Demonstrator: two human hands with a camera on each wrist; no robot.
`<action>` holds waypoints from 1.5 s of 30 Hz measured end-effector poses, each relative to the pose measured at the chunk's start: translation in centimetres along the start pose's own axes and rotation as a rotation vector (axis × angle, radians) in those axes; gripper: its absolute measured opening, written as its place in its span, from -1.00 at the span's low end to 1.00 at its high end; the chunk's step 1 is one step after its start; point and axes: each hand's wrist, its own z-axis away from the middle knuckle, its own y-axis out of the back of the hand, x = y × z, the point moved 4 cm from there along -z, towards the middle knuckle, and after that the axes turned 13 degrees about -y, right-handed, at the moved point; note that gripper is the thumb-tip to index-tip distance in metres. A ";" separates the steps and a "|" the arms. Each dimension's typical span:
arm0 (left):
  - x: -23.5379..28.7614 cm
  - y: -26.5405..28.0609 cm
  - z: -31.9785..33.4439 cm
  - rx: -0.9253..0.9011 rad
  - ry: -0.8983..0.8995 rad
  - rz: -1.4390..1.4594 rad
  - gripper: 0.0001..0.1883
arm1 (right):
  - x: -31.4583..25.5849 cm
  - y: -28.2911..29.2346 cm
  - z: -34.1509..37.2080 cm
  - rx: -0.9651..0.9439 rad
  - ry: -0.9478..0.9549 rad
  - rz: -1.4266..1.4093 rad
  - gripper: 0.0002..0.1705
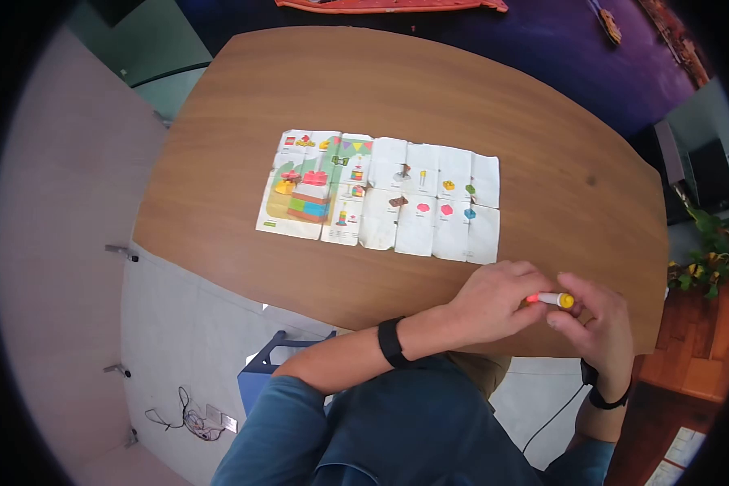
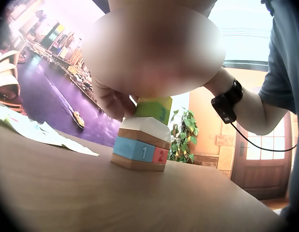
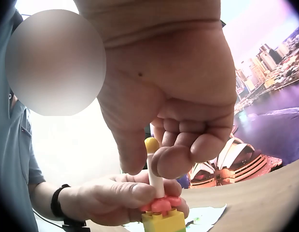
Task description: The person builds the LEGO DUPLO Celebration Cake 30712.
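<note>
Candle between left hand, gripping pink piece at its base, and right hand, loosely parted around its tip.

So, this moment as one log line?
left hand: grips pink piece; right hand: around candle; candle: upright on pink piece; stack: on table; sheet: unfolded

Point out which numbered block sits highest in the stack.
The green block marked 3: it sits above the white layer, while the blue block 1 and red block 2 lie beneath it.
</note>
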 end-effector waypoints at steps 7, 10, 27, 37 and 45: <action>0.0 -0.1 -0.2 0.005 -0.057 -0.054 -0.73 | 1.0 0.0 0.2 -0.003 0.064 0.020 -0.45; -0.2 -0.2 -0.3 -0.037 -0.014 -0.036 -0.69 | -0.4 0.4 0.1 0.015 0.083 0.087 -0.44; -0.6 0.2 0.2 -0.077 0.107 -0.047 -0.39 | 0.2 0.5 0.1 0.000 0.127 -0.015 -0.62; -0.8 0.1 0.2 -0.181 0.170 -0.117 -0.46 | 0.2 0.4 -0.4 0.004 0.168 0.080 -0.57; -1.5 0.7 -0.3 -0.164 0.180 -0.138 -0.48 | 2.4 0.1 0.0 -0.059 -0.089 -0.124 -0.35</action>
